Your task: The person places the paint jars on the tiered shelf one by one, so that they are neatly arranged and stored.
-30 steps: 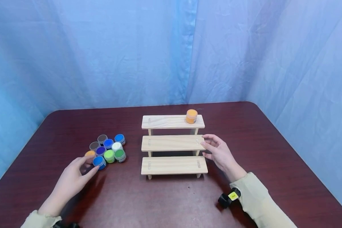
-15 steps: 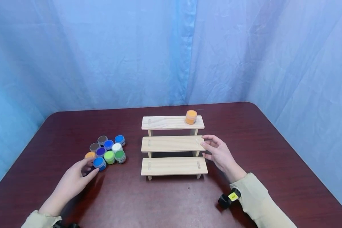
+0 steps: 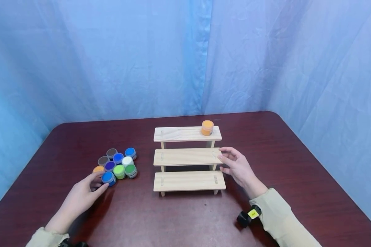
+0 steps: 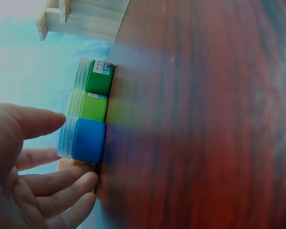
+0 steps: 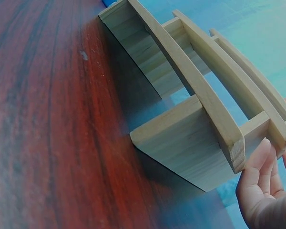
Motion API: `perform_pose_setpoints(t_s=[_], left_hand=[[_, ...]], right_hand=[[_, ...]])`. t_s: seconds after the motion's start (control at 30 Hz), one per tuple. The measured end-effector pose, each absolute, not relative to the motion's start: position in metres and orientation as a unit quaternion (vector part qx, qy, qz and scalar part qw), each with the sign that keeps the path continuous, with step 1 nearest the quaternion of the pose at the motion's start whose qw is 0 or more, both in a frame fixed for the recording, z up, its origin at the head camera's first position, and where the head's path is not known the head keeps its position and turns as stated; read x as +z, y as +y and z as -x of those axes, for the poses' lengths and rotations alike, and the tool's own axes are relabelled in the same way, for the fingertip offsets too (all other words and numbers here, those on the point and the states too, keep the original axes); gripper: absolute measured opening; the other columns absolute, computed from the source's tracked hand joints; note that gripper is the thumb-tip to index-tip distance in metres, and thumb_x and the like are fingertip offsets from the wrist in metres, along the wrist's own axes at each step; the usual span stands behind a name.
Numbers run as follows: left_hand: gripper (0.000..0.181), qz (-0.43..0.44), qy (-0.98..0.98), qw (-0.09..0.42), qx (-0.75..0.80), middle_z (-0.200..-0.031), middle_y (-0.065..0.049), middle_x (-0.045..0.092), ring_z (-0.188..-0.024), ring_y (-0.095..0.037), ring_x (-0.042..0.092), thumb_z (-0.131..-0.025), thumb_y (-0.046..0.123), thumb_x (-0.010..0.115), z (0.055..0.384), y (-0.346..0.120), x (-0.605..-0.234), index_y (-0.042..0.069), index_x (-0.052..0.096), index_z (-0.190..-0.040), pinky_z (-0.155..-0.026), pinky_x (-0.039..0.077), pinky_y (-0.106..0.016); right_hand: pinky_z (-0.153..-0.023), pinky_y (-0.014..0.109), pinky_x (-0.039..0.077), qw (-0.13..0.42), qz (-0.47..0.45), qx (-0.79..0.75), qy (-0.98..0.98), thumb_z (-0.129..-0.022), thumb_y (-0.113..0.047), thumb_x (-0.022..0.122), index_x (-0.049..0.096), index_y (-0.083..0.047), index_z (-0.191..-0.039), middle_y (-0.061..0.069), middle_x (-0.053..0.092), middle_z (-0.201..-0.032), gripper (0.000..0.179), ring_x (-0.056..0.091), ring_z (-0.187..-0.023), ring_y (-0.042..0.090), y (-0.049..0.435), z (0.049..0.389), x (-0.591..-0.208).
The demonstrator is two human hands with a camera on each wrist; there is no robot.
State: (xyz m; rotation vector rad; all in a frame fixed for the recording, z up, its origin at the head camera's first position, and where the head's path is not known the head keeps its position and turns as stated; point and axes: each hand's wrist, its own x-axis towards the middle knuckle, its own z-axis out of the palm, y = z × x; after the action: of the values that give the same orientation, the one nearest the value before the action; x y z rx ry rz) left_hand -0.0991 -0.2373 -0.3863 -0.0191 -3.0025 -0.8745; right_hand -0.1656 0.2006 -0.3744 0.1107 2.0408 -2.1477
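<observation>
I saw a dark reddish-brown, wood-grained table (image 3: 185, 219) with rounded far corners. A pale wooden 3-tier rack (image 3: 185, 156) stood on it, its top tier (image 3: 176, 134) carrying 1 squat round orange jar (image 3: 207, 128). Over to the left, 10 small round multicoloured plastic jars (image 3: 119, 168) sat clustered directly on the tabletop.

Pale three-tier stand (image 3: 185, 156): matt wood, smooth, grain visible. Dk red-brown surface (image 3: 173, 219): wood-look, semi-glossy w/ reflections. Blue round jar (image 4: 89, 140): smooth plastic w/ clear, ribbed plastic lid (image 4: 66, 138). Lt-blue curtain (image 3: 126, 61): cloth, slight sheen, creased.
</observation>
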Motion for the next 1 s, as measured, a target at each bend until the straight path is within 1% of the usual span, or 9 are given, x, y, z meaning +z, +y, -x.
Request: perform_pose_setpoints(t_s=[0.2, 0.37, 0.6, 0.73, 0.87, 1.0], left_hand=[[0.050, -0.001, -0.959, 0.002, -0.283, -0.111, -0.028, 0.061, -0.093, -0.035, 0.064, -0.086, 0.024, 0.066, 0.0989, -0.2362, -0.3854, -0.005, 0.050, -0.123, -0.083, 0.052, -0.050], [0.049, -0.007, -0.958, -0.009, -0.288, -0.113, -0.026, 0.060, -0.095, -0.036, 0.063, -0.084, 0.024, 0.068, 0.0979, -0.2348, -0.3857, -0.004, 0.053, -0.121, -0.083, 0.053, -0.050], [0.047, -0.011, -0.954, -0.004, -0.298, -0.111, -0.024, 0.061, -0.095, -0.035, 0.064, -0.081, 0.022, 0.071, 0.0996, -0.2331, -0.3869, -0.004, 0.055, -0.116, -0.082, 0.053, -0.048], [0.049, -0.008, -0.949, -0.011, -0.314, -0.112, -0.025, 0.059, -0.096, -0.036, 0.063, -0.080, 0.023, 0.072, 0.1022, -0.2322, -0.3878, -0.005, 0.054, -0.116, -0.082, 0.054, -0.047], [0.047, -0.002, -0.945, -0.013, -0.327, -0.112, -0.025, 0.059, -0.096, -0.036, 0.064, -0.080, 0.019, 0.072, 0.1037, -0.2303, -0.3894, -0.005, 0.054, -0.116, -0.081, 0.054, -0.045], [0.047, -0.001, -0.944, -0.019, -0.331, -0.113, -0.026, 0.059, -0.096, -0.036, 0.064, -0.080, 0.019, 0.072, 0.1055, -0.2302, -0.3904, -0.005, 0.054, -0.116, -0.081, 0.055, -0.045]], right_hand=[[-0.064, 0.022, 0.051, 0.091, -0.033, -0.722, 0.685, -0.091, -0.009, 0.056, 0.054, -0.019, -0.108, -0.009, 0.055, -0.086, 0.020, 0.054, -0.077, 0.007, 0.2013, 0.1655, -0.3737], [-0.064, 0.021, 0.051, 0.093, -0.031, -0.727, 0.680, -0.091, -0.008, 0.056, 0.055, -0.021, -0.105, -0.009, 0.056, -0.086, 0.019, 0.054, -0.077, 0.006, 0.2013, 0.1652, -0.3738], [-0.063, 0.021, 0.051, 0.093, -0.028, -0.730, 0.676, -0.091, -0.008, 0.057, 0.055, -0.023, -0.103, -0.009, 0.055, -0.085, 0.019, 0.054, -0.076, 0.006, 0.2016, 0.1657, -0.3748], [-0.063, 0.021, 0.051, 0.092, -0.032, -0.729, 0.678, -0.091, -0.009, 0.057, 0.055, -0.023, -0.104, -0.009, 0.055, -0.086, 0.019, 0.053, -0.077, 0.006, 0.2019, 0.1657, -0.3751], [-0.063, 0.021, 0.051, 0.092, -0.035, -0.727, 0.680, -0.091, -0.009, 0.057, 0.055, -0.023, -0.104, -0.009, 0.055, -0.086, 0.019, 0.053, -0.077, 0.006, 0.2020, 0.1657, -0.3755], [-0.063, 0.021, 0.051, 0.092, -0.035, -0.726, 0.680, -0.091, -0.009, 0.057, 0.055, -0.022, -0.104, -0.009, 0.055, -0.085, 0.019, 0.053, -0.077, 0.006, 0.2020, 0.1656, -0.3755]])
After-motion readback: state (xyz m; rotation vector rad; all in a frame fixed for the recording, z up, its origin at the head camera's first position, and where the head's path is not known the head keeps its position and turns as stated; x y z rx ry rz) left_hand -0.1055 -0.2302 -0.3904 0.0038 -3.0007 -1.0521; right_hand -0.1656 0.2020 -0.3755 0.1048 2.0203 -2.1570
